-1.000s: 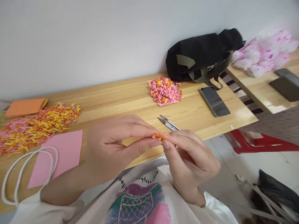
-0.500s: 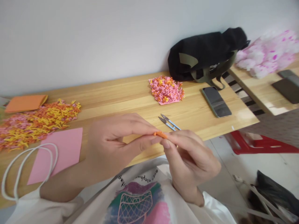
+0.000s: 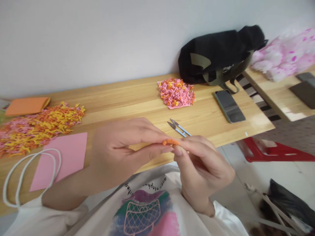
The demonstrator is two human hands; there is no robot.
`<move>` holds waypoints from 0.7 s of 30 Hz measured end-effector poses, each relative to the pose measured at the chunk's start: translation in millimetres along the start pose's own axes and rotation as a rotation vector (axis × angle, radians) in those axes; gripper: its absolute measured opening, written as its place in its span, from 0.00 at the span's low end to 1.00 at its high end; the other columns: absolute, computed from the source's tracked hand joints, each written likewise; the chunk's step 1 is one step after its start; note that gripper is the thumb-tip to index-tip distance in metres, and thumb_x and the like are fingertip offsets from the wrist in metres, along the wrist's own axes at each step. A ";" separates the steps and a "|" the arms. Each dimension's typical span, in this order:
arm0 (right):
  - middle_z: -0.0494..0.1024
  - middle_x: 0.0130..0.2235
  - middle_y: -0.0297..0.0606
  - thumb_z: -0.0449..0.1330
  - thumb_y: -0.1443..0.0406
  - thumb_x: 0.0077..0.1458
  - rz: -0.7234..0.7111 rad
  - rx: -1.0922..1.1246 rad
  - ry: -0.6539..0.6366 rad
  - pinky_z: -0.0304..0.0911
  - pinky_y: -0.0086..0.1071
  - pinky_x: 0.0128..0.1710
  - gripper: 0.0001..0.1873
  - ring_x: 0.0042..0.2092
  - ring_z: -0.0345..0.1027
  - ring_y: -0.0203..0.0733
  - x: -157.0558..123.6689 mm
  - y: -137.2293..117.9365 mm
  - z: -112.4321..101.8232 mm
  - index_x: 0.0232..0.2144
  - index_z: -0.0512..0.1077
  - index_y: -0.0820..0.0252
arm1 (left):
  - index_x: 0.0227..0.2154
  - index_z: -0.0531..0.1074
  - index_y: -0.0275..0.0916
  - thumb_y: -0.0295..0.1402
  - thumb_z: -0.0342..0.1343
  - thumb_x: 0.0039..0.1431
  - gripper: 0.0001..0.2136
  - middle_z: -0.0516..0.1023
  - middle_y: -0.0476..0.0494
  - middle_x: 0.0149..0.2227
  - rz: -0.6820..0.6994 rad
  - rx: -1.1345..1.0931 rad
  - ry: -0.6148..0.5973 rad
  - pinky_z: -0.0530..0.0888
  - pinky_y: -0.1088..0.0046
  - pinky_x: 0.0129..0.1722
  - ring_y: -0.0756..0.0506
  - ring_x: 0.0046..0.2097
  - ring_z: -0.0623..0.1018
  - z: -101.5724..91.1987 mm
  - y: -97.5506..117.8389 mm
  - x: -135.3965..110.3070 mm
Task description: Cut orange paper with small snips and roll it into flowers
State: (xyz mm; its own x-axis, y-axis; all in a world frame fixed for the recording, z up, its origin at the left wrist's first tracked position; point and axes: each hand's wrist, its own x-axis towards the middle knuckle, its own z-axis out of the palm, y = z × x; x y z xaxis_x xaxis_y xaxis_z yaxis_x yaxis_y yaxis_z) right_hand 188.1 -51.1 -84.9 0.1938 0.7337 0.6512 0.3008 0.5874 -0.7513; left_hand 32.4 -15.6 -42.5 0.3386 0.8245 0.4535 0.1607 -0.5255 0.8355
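Between the fingertips of both hands is a small orange strip [image 3: 171,142], slightly curved; what it is made of I cannot tell. My left hand [image 3: 128,147] pinches its left end between thumb and forefinger. The other end is held by my right hand [image 3: 201,164], with its thumb below and its remaining fingers curled in. Just beyond the hands lie blue-handled thread snips [image 3: 178,127], blades apart, their lower end hidden by the right hand. Farther back, a heap of small pink, orange and yellow pieces [image 3: 176,92] rests on a pink sheet.
To the left, a larger pile of yellow, orange and pink pieces [image 3: 44,124] spreads beside an orange pad [image 3: 27,106]. A pink sheet [image 3: 70,155] and white cord [image 3: 18,183] lie nearer. A phone [image 3: 230,106] and black bag [image 3: 216,55] occupy the table's right end.
The strip and both fingertips have shifted slightly right, and more of the strip's curve shows. Both hands keep their pinch. The whole view has moved a little.
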 end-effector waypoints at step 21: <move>0.83 0.32 0.34 0.64 0.72 0.55 0.040 0.082 -0.023 0.70 0.31 0.26 0.09 0.29 0.74 0.37 -1.6 -2.9 0.7 0.38 0.78 0.55 | 0.31 0.81 0.49 0.29 0.67 0.53 0.05 0.83 0.50 0.28 -0.080 -0.051 0.053 0.77 0.67 0.27 0.46 0.29 0.80 0.7 6.6 -1.7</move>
State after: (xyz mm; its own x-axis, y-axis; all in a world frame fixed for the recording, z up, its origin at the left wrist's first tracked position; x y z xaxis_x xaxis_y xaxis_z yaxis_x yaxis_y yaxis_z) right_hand 186.2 -53.8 -83.8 0.1820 0.7644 0.6186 0.2156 0.5827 -0.7835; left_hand 33.5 -20.6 -37.9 0.2769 0.8738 0.3997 0.1374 -0.4478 0.8835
